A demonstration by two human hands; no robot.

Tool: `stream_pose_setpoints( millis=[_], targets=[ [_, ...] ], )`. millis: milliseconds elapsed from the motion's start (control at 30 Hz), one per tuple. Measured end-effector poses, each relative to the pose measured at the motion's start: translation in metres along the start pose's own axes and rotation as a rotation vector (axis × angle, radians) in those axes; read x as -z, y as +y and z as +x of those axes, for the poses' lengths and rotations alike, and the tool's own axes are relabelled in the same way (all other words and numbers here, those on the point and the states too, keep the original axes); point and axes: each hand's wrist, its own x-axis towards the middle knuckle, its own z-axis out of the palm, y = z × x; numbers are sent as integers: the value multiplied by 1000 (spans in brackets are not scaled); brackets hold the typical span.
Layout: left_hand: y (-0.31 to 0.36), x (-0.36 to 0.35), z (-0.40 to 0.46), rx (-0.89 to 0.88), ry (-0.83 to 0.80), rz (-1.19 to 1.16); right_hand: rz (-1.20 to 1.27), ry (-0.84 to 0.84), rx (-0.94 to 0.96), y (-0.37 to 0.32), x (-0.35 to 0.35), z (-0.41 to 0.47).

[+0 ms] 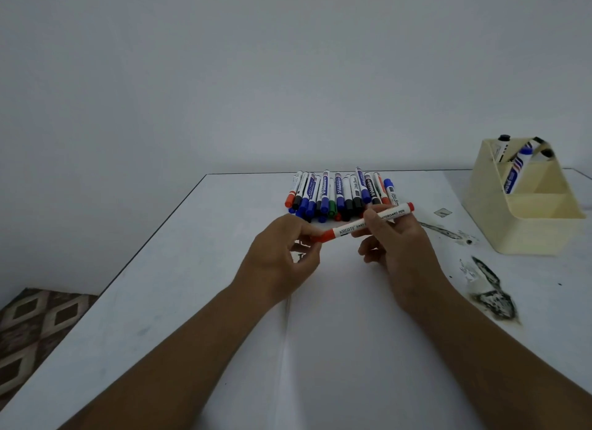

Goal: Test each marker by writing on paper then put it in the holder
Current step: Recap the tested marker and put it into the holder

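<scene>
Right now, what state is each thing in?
Red marker: capped, held level over the paper.
Left hand: pinches the cap.
Right hand: grips the barrel.
Marker pile: capped, lying at the table's far edge.
Holder: upright, a few markers inside.
Paper: flat, mostly blank.

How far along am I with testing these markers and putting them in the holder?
Early on. A few markers already stand in the cream holder. The red marker is in hand: the left hand pinches its cap end, the right hand grips the barrel. The pile of markers at the far edge of the paper is left.
</scene>
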Motion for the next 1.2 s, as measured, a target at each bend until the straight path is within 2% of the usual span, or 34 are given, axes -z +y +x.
stream_pose_setpoints(
  millis=[200,400,500,667,800,933,1000,1100,1200],
  targets=[
    [9,-9,2,23,-179,86,-62,-53,43,-4,0,-7],
    [17,-7,8,66,-375,334,-120,-90,58,0,-1,-7],
    [20,-5,4,4,-368,425,-90,-111,48,0,-1,-7],
    [12,-2,3,34,-295,368,-31,-129,29,-1,1,-7],
    [6,9,3,99,-349,348,-49,-137,17,-1,-1,-9],
    [-9,23,3,120,-324,239,64,-57,-10,-2,2,-6],
    [-25,31,2,153,-354,170,76,-33,-21,-1,2,-4],
    [-47,39,0,120,-408,189,67,-19,-25,0,1,-2],
    [-53,41,0,220,-519,151,85,-18,-35,-1,1,-2]
  ],
)
